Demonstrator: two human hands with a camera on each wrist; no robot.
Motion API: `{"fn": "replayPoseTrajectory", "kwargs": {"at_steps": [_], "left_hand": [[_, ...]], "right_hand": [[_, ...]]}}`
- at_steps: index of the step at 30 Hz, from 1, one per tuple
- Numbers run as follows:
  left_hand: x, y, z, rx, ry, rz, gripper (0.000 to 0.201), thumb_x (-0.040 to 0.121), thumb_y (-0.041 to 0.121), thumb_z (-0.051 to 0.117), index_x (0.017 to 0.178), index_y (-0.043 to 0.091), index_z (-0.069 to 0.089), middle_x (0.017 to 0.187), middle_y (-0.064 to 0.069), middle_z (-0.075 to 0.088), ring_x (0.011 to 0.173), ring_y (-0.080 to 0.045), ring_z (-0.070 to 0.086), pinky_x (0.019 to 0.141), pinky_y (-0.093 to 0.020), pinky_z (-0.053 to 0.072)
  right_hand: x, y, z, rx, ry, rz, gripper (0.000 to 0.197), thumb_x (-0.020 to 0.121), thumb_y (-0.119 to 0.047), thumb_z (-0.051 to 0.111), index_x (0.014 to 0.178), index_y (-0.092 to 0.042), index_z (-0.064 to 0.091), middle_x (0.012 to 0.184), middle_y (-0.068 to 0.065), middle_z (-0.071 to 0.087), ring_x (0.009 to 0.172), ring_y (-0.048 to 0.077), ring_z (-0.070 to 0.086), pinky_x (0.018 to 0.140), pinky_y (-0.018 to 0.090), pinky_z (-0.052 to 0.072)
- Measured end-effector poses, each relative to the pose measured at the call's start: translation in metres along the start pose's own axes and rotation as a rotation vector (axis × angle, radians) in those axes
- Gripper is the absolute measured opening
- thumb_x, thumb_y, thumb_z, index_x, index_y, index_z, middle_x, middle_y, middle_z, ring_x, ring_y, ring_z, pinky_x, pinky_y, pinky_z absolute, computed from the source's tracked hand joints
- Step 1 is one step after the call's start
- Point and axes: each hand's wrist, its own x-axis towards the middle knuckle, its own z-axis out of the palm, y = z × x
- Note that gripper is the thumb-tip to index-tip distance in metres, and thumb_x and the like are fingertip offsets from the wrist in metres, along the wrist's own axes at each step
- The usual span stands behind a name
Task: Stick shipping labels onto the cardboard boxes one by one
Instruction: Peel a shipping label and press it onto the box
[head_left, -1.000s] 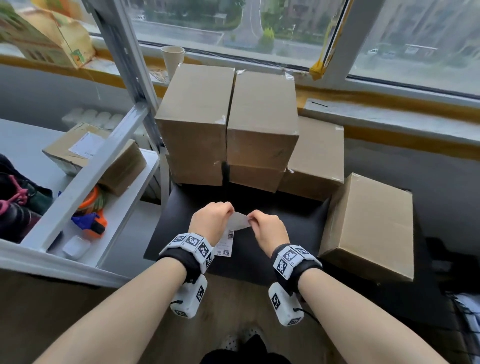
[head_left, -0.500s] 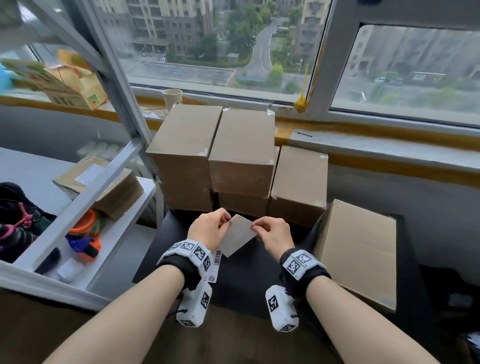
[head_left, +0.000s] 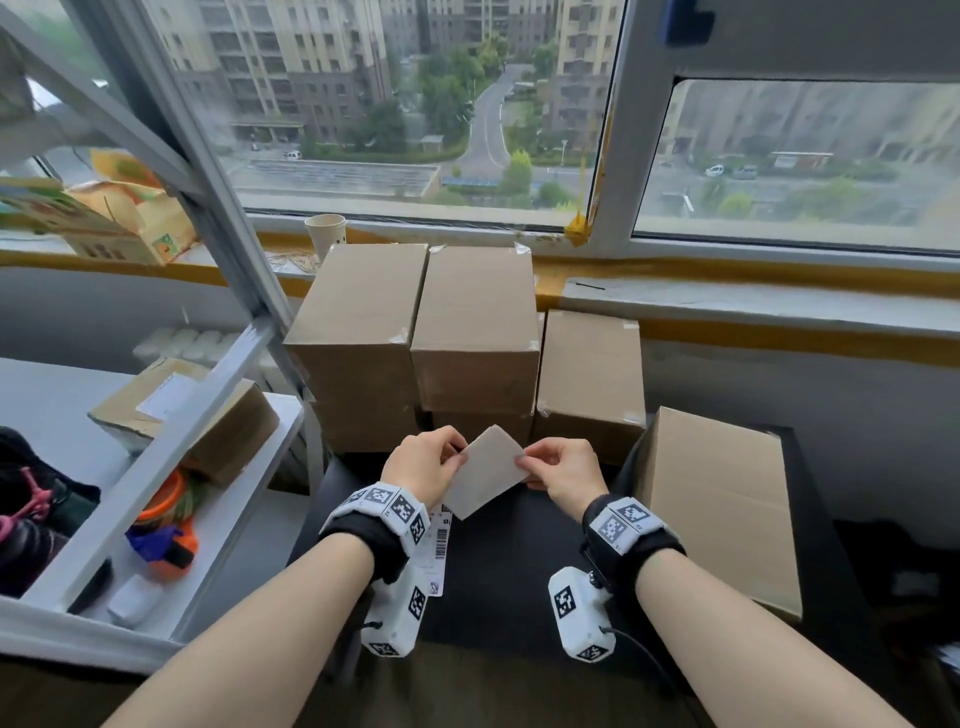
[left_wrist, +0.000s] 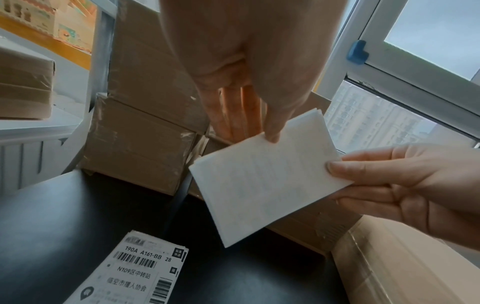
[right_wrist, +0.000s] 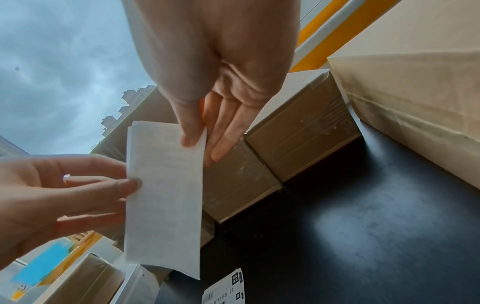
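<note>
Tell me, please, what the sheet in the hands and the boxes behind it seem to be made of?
Sheet: thin white paper, matte; print shows faintly through, probably a label seen from its backing side. Boxes: brown matte cardboard, seams sealed with glossy clear tape.

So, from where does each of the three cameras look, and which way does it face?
Head: on the head, facing forward and down at both forearms, stacked cardboard boxes, window.
Left wrist: along the left hand toward the white label sheet.
Right wrist: along the right hand, facing up at the sky.
All share the sheet, pinched by both hands.
</note>
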Motion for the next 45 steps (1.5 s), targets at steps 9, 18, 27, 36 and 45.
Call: {"fn": "replayPoseTrajectory", "kwargs": {"at_steps": [9,18,27,36,45], "left_hand": [[0.000,-0.031,0.003,0.013,0.020,0.098,0.010,0.087,0.029,0.062,0.090,0.022,0.070,0.087,0.007,0.062,0.089,-0.012,0.060,0.081,-0.031,0.049],[0.002,-0.060,0.006,0.048,-0.014,0.058,0.012,0.085,0.022,0.060,0.089,0.020,0.071,0.094,0.003,0.071,0.090,-0.018,0.063,0.083,-0.034,0.050],[0.000,-0.068,0.018,-0.100,-0.001,0.064,0.022,0.082,0.024,0.069,0.103,0.019,0.069,0.096,0.001,0.067,0.084,-0.015,0.064,0.086,-0.035,0.051],[-0.025,-0.086,0.038,-0.039,-0.162,-0.044,0.033,0.081,0.052,0.063,0.101,0.027,0.071,0.110,0.012,0.064,0.090,-0.011,0.062,0.082,-0.030,0.051],[-0.017,-0.081,0.040,-0.114,-0.083,-0.180,0.033,0.088,0.049,0.052,0.081,0.018,0.060,0.078,0.006,0.060,0.078,-0.017,0.059,0.074,-0.033,0.050]], "right_hand": [[-0.003,0.004,0.033,-0.191,0.013,-0.022,0.016,0.077,-0.016,0.074,0.065,-0.024,0.067,0.063,-0.005,0.064,0.060,0.007,0.055,0.064,0.022,0.046],[-0.003,0.007,0.045,-0.270,0.020,0.028,0.017,0.074,-0.018,0.077,0.063,-0.021,0.065,0.064,-0.005,0.062,0.062,0.006,0.054,0.059,0.015,0.039],[-0.003,0.016,0.069,-0.342,0.026,-0.021,0.034,0.072,-0.008,0.076,0.054,-0.027,0.054,0.077,-0.004,0.071,0.072,0.012,0.065,0.071,0.025,0.051],[-0.011,0.038,0.090,-0.527,-0.140,0.071,0.012,0.073,-0.015,0.075,0.069,-0.016,0.064,0.084,0.001,0.071,0.083,0.020,0.066,0.079,0.032,0.053],[-0.005,0.042,0.086,-0.448,-0.098,0.046,0.020,0.072,-0.033,0.078,0.074,-0.017,0.066,0.080,-0.002,0.071,0.080,0.014,0.066,0.076,0.031,0.054]]}}
